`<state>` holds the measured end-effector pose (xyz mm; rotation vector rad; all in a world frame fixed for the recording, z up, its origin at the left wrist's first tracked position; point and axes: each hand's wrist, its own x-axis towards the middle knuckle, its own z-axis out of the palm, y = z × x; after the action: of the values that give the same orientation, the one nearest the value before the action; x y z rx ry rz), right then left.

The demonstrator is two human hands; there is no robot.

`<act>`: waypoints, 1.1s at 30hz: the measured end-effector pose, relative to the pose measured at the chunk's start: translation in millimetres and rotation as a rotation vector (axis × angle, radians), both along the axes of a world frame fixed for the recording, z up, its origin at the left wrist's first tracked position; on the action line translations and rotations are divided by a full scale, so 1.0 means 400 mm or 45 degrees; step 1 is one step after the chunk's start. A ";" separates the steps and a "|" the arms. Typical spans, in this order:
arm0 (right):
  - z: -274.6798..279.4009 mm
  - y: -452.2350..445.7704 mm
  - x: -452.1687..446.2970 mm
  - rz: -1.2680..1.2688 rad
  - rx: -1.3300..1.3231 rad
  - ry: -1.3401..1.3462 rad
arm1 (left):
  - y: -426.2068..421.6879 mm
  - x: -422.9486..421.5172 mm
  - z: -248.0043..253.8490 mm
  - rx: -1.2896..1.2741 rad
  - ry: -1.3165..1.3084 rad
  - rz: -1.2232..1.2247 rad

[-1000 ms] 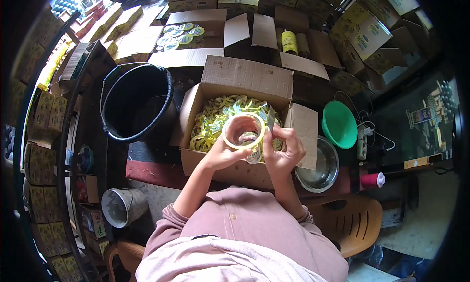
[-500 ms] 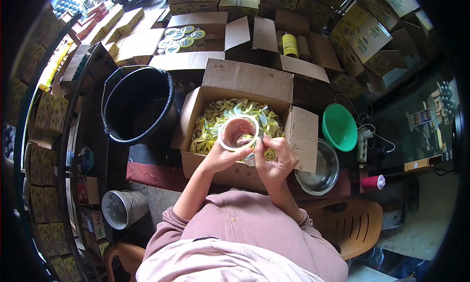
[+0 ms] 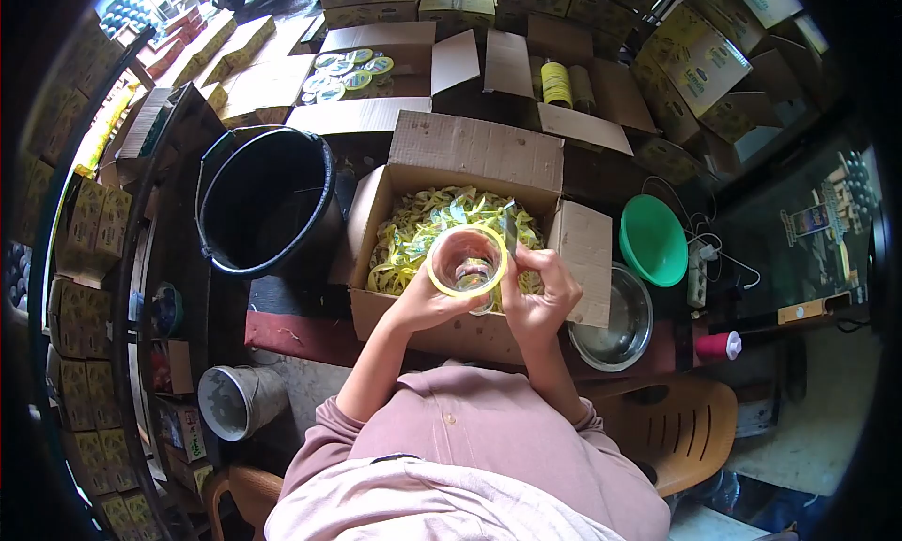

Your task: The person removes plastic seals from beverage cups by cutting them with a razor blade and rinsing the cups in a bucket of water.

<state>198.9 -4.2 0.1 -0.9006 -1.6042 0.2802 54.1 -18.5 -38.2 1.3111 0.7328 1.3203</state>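
My left hand [image 3: 430, 301] is closed around a clear plastic cup [image 3: 440, 270] with a yellow rim, its mouth tilted toward me. My right hand [image 3: 543, 295] pinches a narrow, dark, blade-like tool [image 3: 510, 229] that points upward beside the cup's right rim. Its fingers are close to the rim; whether they touch it I cannot tell. Both hands are over the near side of an open cardboard box [image 3: 474, 148], which holds a heap of yellow-green plastic strips [image 3: 399, 245].
A black bucket [image 3: 209, 226] stands left of the box. To the right are a green bowl [image 3: 653, 242], a metal bowl [image 3: 639, 320] and a power strip [image 3: 696, 283]. Behind, an open carton holds round lids [image 3: 357, 79]; another holds yellow rolls [image 3: 556, 85]. A grey bucket [image 3: 225, 405] sits lower left.
The cup has shifted slightly right and toward me, its mouth facing me more. My right hand has moved a little right, and the dark tool now stands up higher beside the rim.
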 end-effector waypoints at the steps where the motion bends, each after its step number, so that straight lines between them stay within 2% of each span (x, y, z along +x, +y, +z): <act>1: 0.003 -0.003 0.001 -0.003 -0.016 0.000 | 0.002 0.003 0.001 -0.021 -0.045 0.014; 6: 0.008 -0.025 0.001 -0.002 -0.036 -0.018 | 0.007 0.010 -0.035 0.015 -0.400 -0.009; 9: -0.007 -0.022 -0.005 -0.014 -0.010 -0.018 | 0.006 0.009 -0.027 0.047 -0.277 0.047; 18: -0.018 -0.024 -0.011 -0.055 0.130 -0.172 | 0.006 0.032 -0.005 0.040 -0.210 0.247; 24: -0.019 -0.027 -0.006 -0.076 0.104 -0.090 | 0.007 0.033 -0.008 0.096 -0.151 0.269; 33: -0.009 -0.020 -0.016 -0.162 0.128 -0.149 | 0.004 0.035 -0.010 0.127 0.021 0.322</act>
<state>192.3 -12.3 -3.7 -0.9515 -1.6450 0.0582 68.2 -16.9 -42.3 1.3423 0.8755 1.5662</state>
